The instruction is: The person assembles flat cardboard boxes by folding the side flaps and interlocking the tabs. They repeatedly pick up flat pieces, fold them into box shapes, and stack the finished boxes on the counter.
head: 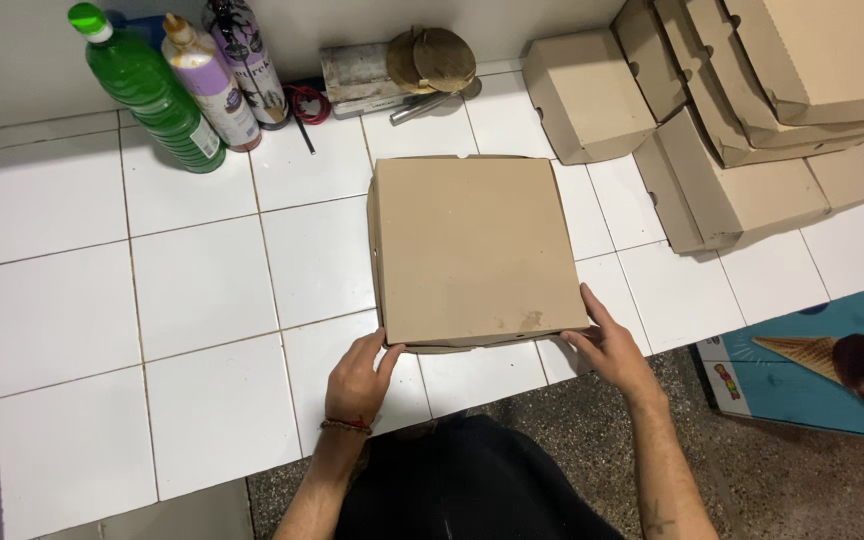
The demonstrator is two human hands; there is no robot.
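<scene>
1. We rest our left hand (357, 375) at the near left corner of the flat brown cardboard box (472, 250), fingers curled loosely against its front edge and thumb tip touching the corner; the hand is not closed around anything.
2. Our right hand (612, 345) lies open at the near right corner, fingers stretched along the box's side edge.
3. The box lies flat near the front of the white tiled desk (202, 300), its lid down; we judge the folding and closing as good as done, with only the front flap edge left to press home.
4. Farther right, a stack of folded boxes (742, 120) leans at the back.
5. At the back left stand a green bottle (147, 90) and two other bottles (227, 75).
</scene>
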